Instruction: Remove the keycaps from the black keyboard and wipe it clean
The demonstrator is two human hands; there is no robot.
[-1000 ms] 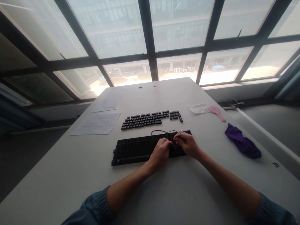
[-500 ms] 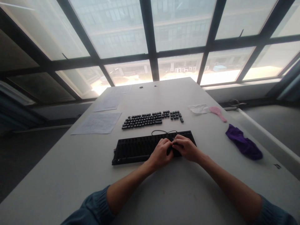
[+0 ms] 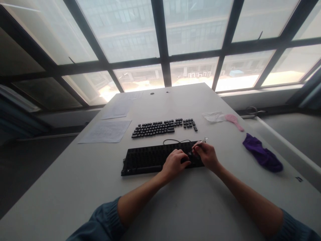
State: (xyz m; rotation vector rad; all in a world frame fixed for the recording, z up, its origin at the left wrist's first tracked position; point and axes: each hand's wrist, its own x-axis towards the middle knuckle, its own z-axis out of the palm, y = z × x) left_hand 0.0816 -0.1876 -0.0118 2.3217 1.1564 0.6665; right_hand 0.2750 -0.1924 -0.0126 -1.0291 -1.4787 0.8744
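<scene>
Far left from my seat there's a sheet of paper (image 3: 105, 131) on the counter (image 3: 175, 204), well clear of the work, so I'd just leave it. Next comes the black keyboard (image 3: 144, 159), lying flat in front of me, with a batch of loose keycaps (image 3: 153, 129) set out in rows just beyond it. I'd stay out of those rows, since one bump would probably scramble the order. The left hand (image 3: 176, 163) is over the right half of the keyboard, fingers curled with a small gap to the thumb; can't tell if there's anything in there. IMO its best use is steadying the board so it doesn't skate around. The right hand (image 3: 207, 156) is just beside it, fingertips pinched on a thin tool (image 3: 205, 139) whose pale end pokes up past them. Working end's too dark to make out. With something that skinny I'd go straight up and down in short, even moves; levering sideways could snap something. Off to the right, the pink brush (image 3: 233, 121) and purple cloth (image 3: 262, 154) lie well apart from the keyboard.
</scene>
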